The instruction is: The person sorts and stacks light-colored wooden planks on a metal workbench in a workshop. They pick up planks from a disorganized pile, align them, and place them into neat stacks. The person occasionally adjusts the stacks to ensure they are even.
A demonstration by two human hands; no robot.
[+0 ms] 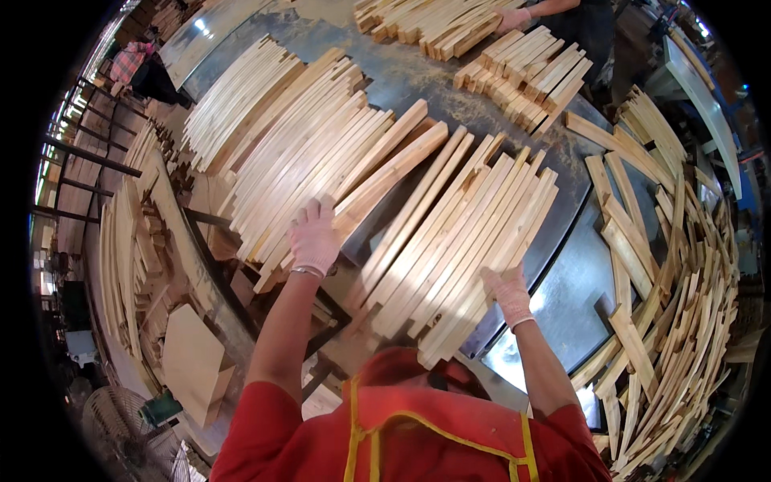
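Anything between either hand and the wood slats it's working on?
Nothing visible. The left hand lies flat on the left bundle of slats. The right hand presses the near edge of the middle bundle of slats. Both are already in contact.

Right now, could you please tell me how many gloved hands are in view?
3. The person's left hand rests on the left slat stack, the right hand on the middle slat bundle; a co-worker's hand is at the far stack. Others may be hidden.
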